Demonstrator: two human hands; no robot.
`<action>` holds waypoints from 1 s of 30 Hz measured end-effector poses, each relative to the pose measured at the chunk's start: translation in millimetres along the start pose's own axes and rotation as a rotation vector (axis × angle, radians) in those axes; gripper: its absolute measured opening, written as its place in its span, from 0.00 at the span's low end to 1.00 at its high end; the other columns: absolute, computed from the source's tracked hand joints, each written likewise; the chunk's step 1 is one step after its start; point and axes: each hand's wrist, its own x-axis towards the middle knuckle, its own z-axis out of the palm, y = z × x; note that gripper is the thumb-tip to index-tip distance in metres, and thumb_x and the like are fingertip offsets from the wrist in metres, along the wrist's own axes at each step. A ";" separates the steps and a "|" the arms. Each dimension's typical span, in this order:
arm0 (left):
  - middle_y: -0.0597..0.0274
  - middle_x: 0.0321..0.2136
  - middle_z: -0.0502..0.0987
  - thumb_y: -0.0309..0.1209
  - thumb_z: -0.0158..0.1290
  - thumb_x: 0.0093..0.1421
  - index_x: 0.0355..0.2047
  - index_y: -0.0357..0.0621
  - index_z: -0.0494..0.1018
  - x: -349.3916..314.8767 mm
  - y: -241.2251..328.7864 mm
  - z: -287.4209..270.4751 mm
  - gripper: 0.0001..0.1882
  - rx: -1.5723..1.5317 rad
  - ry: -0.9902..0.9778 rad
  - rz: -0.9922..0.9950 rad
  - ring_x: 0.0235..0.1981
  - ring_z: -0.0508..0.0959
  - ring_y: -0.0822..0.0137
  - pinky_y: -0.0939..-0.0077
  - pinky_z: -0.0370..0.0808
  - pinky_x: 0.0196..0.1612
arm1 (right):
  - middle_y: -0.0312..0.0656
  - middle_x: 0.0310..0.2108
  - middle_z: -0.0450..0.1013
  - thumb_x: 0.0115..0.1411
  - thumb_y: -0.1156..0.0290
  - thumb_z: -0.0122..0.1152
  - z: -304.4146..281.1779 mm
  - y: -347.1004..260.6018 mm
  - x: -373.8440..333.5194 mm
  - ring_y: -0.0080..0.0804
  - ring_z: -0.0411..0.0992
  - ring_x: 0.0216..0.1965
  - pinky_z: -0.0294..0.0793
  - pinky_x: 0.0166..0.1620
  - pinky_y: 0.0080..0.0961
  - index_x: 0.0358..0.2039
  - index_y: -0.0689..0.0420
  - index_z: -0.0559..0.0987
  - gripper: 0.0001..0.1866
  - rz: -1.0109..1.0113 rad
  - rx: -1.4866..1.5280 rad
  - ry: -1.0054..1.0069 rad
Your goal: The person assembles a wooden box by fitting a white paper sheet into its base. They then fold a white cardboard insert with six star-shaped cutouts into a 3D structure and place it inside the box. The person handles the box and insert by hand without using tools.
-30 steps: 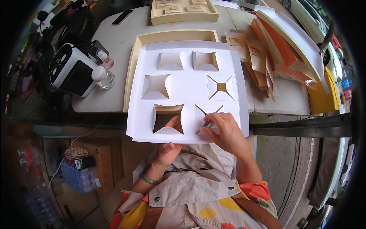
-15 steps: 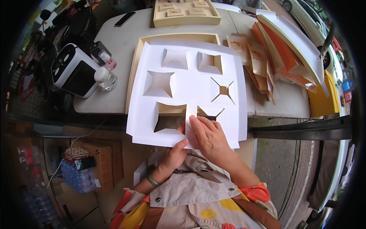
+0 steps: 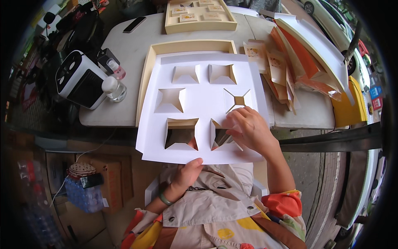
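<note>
White smooth sheet (image 3: 203,106), right hand (image 3: 251,129) perhaps against one squarish, flapped opening (image 3: 219,136).

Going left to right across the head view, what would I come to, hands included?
Black-and-white appliance → clear bottle with white cap → left hand at the near edge of the white cut-out sheet → right hand over that sheet → orange packaging → yellow object.

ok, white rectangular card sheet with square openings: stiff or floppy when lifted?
The white rectangular card sheet is probably light, looking thin. Likely fairly stiff, showing little sag. Its white cut flaps may bend easily, since several fold down.
</note>
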 end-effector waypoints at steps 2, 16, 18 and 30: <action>0.58 0.59 0.59 0.27 0.53 0.54 0.64 0.42 0.51 -1.4 -0.3 -10.1 0.38 0.055 -0.095 0.019 0.60 0.63 0.60 0.52 0.56 0.65 | 0.41 0.30 0.74 0.46 0.78 0.65 3.5 4.1 2.4 0.41 0.72 0.35 0.72 0.40 0.33 0.36 0.59 0.74 0.15 -0.032 0.020 -0.037; 0.66 0.65 0.53 0.58 0.45 0.60 0.67 0.54 0.48 36.4 -1.3 -3.5 0.41 -0.018 -0.001 -0.319 0.63 0.60 0.60 0.56 0.71 0.53 | 0.42 0.33 0.71 0.46 0.81 0.62 29.8 -7.0 -0.3 0.41 0.74 0.32 0.74 0.33 0.32 0.33 0.58 0.76 0.11 -0.076 0.152 0.094; 0.67 0.65 0.53 0.58 0.45 0.60 0.67 0.54 0.48 36.4 -0.3 0.0 0.41 0.001 0.010 -0.313 0.63 0.60 0.59 0.62 0.74 0.48 | 0.42 0.34 0.69 0.45 0.79 0.61 30.8 -3.1 2.5 0.39 0.72 0.34 0.72 0.36 0.33 0.34 0.59 0.77 0.13 -0.193 0.036 0.170; 0.58 0.63 0.57 0.50 0.48 0.62 0.65 0.52 0.52 36.0 -5.9 -13.6 0.35 -0.062 0.021 -0.166 0.62 0.60 0.52 0.51 0.64 0.61 | 0.41 0.29 0.67 0.49 0.77 0.57 13.0 -14.8 -0.7 0.40 0.70 0.32 0.72 0.37 0.32 0.39 0.58 0.77 0.15 -0.051 0.078 -0.066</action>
